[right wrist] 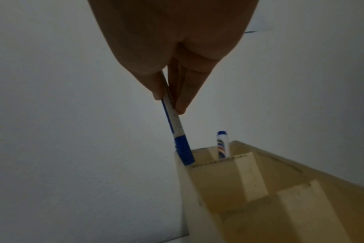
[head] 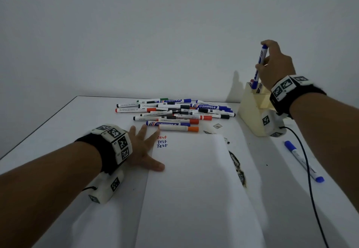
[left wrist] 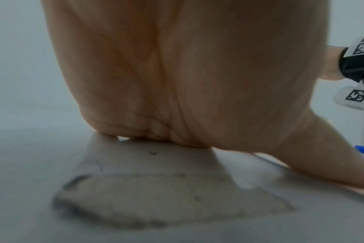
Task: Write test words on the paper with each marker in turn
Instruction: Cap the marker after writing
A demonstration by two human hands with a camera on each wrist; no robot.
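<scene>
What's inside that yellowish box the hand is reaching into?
The beige holder has one blue-capped marker standing in its back compartment. The right hand holds another blue marker, cap end dipping in. The compartment bottoms are hidden by the walls.

Overall light: dim, cool and grey in all three views.
Shadows: in the head view a soft dark shadow stands on the wall [head: 174,34] just left of the beige holder [head: 250,111], upper right of centre.
Focus, head view: sharp at centre; straight edges bow toward the frame borders.
Focus, left wrist view: the palm of the left hand [left wrist: 187,74] fills the frame (blurred, as is the surface below it).
Right wrist view: the right hand [right wrist: 172,41] is dark against the paler wall.
</scene>
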